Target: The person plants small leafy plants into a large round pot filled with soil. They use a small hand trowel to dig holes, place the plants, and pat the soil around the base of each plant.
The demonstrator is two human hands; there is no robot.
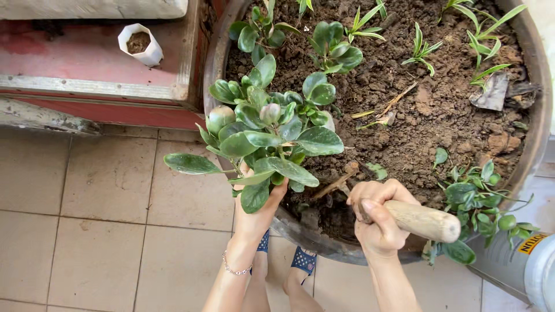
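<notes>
The large round planter point(535, 86) fills the upper right of the view and stands on the tiled floor point(104, 231). It is filled with loose brown soil point(422, 115), with small shoots spaced along its far rim and open ground kept nearer the person.

The broad-leaved plant point(266, 138) sits at the planter's near left edge, its leaves overhanging the rim. The left hand point(257, 211) reaches up beneath the foliage, fingers curled around the lower stems; this grip steadies the plant and holds the leaves clear of the soil beside it.

The right hand point(378, 222) is closed in a full fist around the wooden handle point(425, 221). The handle angles down into the soil just beside the plant; the working end is buried and cannot be identified. The fist grip suits downward force.

A small white pot point(140, 43) of soil stands well apart on the red ledge point(75, 63). A metal canister point(523, 271) lies at lower right.
</notes>
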